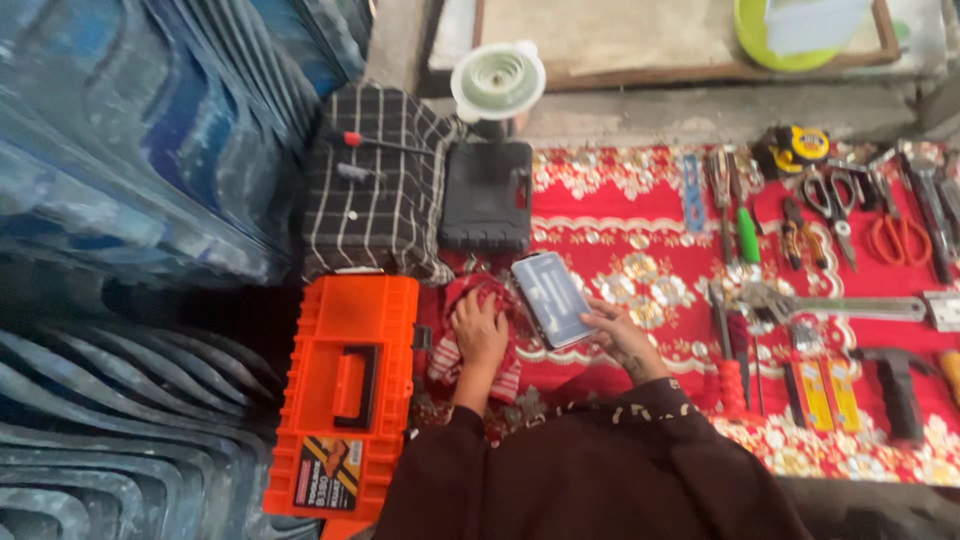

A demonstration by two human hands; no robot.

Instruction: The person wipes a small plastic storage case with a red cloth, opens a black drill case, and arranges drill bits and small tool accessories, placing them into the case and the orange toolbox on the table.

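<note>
My left hand (pixel 480 332) lies on a crumpled red patterned cloth (pixel 492 300) beside an orange toolbox (pixel 350 395), fingers curled into the fabric. My right hand (pixel 618 330) grips the lower edge of a clear plastic compartment case (pixel 551 298), holding it tilted above the red floral mat (pixel 640 250). Dark patterned sleeves cover both forearms.
A black hard case (pixel 486 195) and a checked cloth with a screwdriver (pixel 375 185) lie behind. To the right are laid out pliers, scissors (pixel 895 235), a tape measure (pixel 797 147), an adjustable wrench (pixel 830 305), a green-handled tool (pixel 747 232). Blue stacked sheets (pixel 130 150) stand left.
</note>
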